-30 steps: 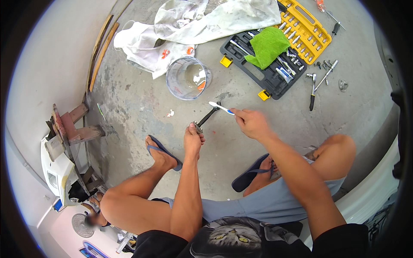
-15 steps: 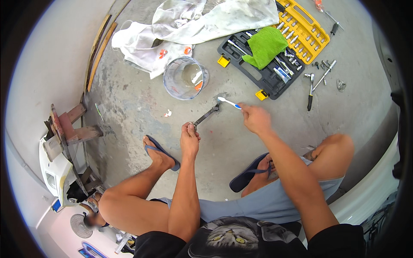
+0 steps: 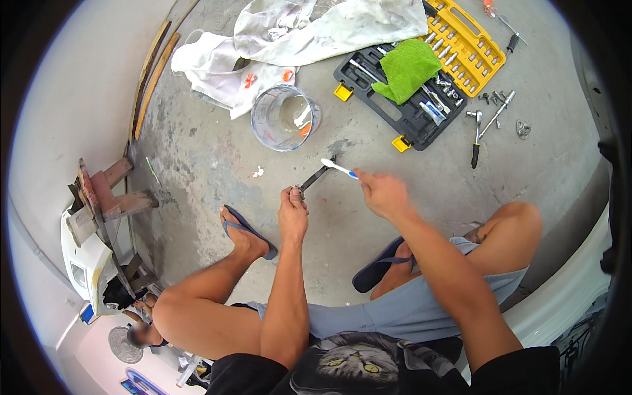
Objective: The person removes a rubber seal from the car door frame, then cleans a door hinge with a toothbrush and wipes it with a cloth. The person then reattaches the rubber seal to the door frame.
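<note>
Toothbrush (image 3: pixel 340 168) in the right hand (image 3: pixel 382 192), fingers clenched round its handle, meets the tip of a dark metal bar (image 3: pixel 315 179), apparently to scrub it. The left hand (image 3: pixel 292 212) grips the bar's near end, holding it steady above the stained concrete floor (image 3: pixel 210 158). A clear bucket (image 3: pixel 284 118), rags (image 3: pixel 289 39) and open tool cases (image 3: pixel 401 105) lie beyond.

Both forearms reach forward between the bent knees. The left hand (image 3: pixel 292 214) is curled into a fist, its fingers (image 3: pixel 290 195) pinched tight. The right hand (image 3: pixel 382 193), just beside it, closes its fingers (image 3: pixel 366 179) in a slim grip, wrist bent slightly inward.
</note>
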Motion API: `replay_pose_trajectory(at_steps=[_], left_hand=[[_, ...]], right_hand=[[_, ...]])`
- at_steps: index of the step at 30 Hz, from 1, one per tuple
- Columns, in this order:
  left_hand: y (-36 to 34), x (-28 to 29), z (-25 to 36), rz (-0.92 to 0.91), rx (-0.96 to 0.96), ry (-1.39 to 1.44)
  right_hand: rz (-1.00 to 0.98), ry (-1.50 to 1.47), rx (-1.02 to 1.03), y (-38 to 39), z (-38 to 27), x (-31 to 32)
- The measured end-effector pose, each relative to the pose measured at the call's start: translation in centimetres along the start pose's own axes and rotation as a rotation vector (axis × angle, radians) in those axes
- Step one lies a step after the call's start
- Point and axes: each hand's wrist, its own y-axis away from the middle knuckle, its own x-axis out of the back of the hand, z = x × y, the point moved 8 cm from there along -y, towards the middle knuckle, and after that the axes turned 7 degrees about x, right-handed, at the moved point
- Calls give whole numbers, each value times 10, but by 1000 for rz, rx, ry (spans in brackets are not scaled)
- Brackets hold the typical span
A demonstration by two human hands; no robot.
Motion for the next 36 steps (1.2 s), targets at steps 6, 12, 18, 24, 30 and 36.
replay_pose_trajectory(at_steps=[6, 12, 18, 24, 30, 36], left_hand=[[8, 4, 11, 31, -206, 19], [22, -1, 8, 31, -466, 18], [21, 1, 7, 99, -515, -50], [26, -2, 1, 86, -433, -100], [16, -2, -11, 30, -359, -30], [11, -2, -11, 13, -371, 65]], right_hand=[[-10, 136, 115, -6, 1, -3], [-95, 162, 65, -5, -1, -14], [5, -1, 76, -4, -25, -4], [-263, 104, 160, 3, -33, -38], [-240, 135, 252, -5, -26, -40], [-53, 27, -24, -12, 8, -16]])
